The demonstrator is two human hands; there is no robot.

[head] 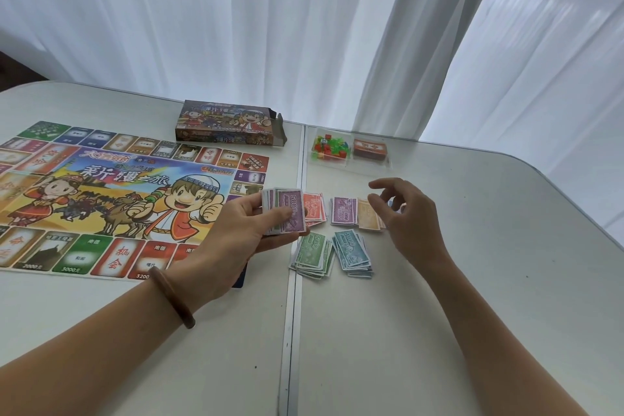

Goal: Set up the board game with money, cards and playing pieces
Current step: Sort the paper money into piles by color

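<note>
The colourful game board [111, 199] lies flat on the left of the white table [472, 297]. My left hand [243, 233] grips a stack of play money [287, 213] with a purple 5000 note on top. On the table lie sorted piles: orange notes [315, 209], purple notes [344, 211], tan notes [368, 218], green 500 notes [314, 255] and blue 1000 notes [353, 253]. My right hand [405, 213] hovers over the tan pile, fingers loosely curled and holding nothing. A clear tray [347, 164] holds small coloured pieces [326, 147] and a card deck [369, 149].
The opened game box [229, 127] lies behind the board, its end flap open. White curtains hang just beyond the table's far edge. A seam [290, 314] runs down the table's middle. My left wrist wears a brown bangle [172, 297].
</note>
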